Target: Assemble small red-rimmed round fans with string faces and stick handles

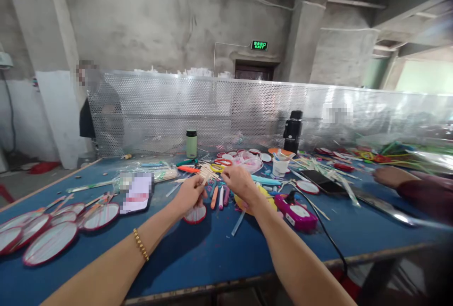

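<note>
**What the view leaves unclear**

A flat thing (137,193) near the bench's left edge is blurred out. The left hand (190,193) covers part of a small fan (195,215). The sticks (209,172) between both hands are too fine to count. A co-worker's arm (414,188) is cut off at the right.

A blue table (198,254) carries red-rimmed fans (49,242), coloured sticks (219,197), a green flask (191,144) and a magenta device (296,211).

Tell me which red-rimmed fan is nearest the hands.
The small red-rimmed fan directly beneath the left hand, alone mid-table. The other finished fans lie piled at the table's far left edge.
</note>
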A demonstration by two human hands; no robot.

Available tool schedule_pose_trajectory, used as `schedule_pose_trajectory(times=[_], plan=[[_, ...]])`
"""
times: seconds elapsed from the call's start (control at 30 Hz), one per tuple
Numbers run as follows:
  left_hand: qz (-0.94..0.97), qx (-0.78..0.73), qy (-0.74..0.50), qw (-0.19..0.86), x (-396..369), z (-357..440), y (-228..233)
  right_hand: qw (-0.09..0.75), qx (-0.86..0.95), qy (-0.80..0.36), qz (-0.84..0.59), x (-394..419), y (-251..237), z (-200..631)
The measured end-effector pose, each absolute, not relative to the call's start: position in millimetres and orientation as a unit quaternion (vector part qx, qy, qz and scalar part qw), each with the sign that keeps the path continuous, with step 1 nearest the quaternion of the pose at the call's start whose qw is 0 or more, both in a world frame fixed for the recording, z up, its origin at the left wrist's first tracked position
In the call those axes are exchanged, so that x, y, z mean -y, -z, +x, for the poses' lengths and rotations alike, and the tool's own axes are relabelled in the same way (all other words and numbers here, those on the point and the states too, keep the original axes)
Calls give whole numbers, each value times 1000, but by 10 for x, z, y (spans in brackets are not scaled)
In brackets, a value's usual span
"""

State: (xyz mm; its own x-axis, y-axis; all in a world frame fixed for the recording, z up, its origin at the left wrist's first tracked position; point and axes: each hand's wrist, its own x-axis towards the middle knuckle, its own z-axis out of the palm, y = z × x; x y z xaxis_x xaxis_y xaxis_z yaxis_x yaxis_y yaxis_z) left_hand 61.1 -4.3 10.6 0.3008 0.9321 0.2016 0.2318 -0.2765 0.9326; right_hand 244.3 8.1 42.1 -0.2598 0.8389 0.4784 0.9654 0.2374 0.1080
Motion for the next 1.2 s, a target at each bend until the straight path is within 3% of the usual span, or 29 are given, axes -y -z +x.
schedule_pose_trajectory(times=[0.57,0.93,1.2], plan=[[673,-425,-435,421,15,483,-266,-41,876,293,-381,-335,-327,2074],[662,-418,-454,426,-27,436,-292,-38,867,309,-390,-264,-587,2164],[681,-415,-449,403,-13,486,-236,-27,867,277,-412,-253,-439,2055]])
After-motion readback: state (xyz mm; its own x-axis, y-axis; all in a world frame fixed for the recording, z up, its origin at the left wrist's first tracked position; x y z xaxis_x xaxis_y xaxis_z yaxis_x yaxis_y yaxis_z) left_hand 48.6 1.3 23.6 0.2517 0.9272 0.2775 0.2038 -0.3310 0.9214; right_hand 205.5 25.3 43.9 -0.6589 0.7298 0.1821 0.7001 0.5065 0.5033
